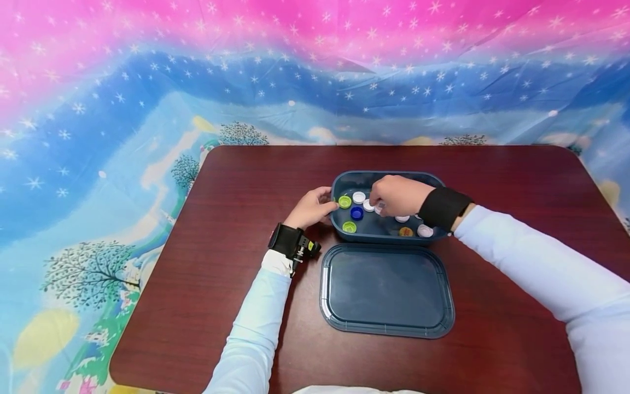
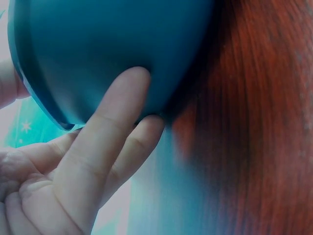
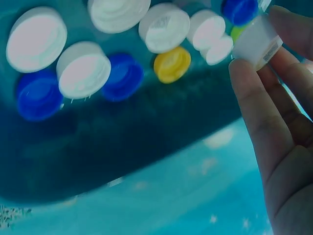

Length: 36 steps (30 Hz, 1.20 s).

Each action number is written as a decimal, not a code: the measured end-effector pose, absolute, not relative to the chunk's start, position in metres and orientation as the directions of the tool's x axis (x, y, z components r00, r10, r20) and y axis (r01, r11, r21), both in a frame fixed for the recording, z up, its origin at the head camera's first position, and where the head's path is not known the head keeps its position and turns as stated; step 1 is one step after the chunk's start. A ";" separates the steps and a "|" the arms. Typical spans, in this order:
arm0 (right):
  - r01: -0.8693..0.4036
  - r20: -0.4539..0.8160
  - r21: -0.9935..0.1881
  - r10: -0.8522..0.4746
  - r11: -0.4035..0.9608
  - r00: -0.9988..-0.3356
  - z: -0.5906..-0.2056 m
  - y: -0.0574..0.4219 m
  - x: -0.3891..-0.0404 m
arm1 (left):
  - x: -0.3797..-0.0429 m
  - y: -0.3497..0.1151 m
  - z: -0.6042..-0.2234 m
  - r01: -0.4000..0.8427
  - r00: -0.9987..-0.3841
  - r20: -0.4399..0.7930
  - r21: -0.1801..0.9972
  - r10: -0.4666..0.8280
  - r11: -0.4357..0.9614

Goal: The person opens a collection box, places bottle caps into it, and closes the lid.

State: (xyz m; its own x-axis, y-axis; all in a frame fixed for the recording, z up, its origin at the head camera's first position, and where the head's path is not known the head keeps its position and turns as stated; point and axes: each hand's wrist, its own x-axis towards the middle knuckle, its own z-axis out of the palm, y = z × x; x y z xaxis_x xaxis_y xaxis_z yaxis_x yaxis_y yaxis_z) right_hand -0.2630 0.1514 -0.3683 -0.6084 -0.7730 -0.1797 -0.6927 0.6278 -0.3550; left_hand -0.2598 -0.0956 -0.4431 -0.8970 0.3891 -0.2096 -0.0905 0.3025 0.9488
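A dark blue-grey plastic box [image 1: 379, 238] stands on the table with loose bottle caps inside. Reaching into it from the right, my right hand [image 1: 401, 195] pinches a white bottle cap [image 3: 250, 45] between thumb and fingers, its side printed with small marks. My left hand [image 1: 308, 209] is at the box's left end. Its fairly straight fingers [image 2: 105, 132] rest against the outer wall, and the thumb touches the rim. Around the right hand lie white caps [image 3: 83, 71], blue caps [image 3: 122, 77], a yellow cap [image 3: 172, 64] and green caps [image 1: 349, 227]. The right hand hides part of the contents.
A flat dark lid [image 1: 386, 290] lies on the reddish-brown table [image 1: 236, 230], just in front of the box. Behind the table hangs a pink and blue cloth [image 1: 315, 71] with snowflakes. Each wrist wears a black band [image 1: 445, 208].
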 end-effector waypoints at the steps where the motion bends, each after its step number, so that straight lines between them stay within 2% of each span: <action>1: -0.701 -0.187 -0.355 -0.781 0.619 -0.595 -0.371 0.149 -0.263 | -0.259 -0.096 -0.443 -0.089 -0.897 -0.210 0.948 0.388 0.305; 15: -0.705 -0.301 -0.366 -0.794 0.608 -0.528 -0.398 0.126 -0.270 | -0.259 -0.096 -0.443 -0.102 -0.897 -0.225 0.943 0.380 0.317; 36: -0.711 -0.262 -0.339 -0.788 0.616 -0.558 -0.412 0.125 -0.264 | -0.261 -0.097 -0.446 -0.099 -0.900 -0.220 0.944 0.377 0.316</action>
State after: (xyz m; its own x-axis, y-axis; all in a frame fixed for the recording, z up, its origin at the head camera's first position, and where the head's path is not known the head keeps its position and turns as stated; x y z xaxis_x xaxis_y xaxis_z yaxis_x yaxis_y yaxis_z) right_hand -0.2638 0.1246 -0.4120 -0.5576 -0.7878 -0.2615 -0.7112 0.6159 -0.3390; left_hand -0.2610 -0.0968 -0.4464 -0.8998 0.3768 -0.2201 -0.0987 0.3156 0.9437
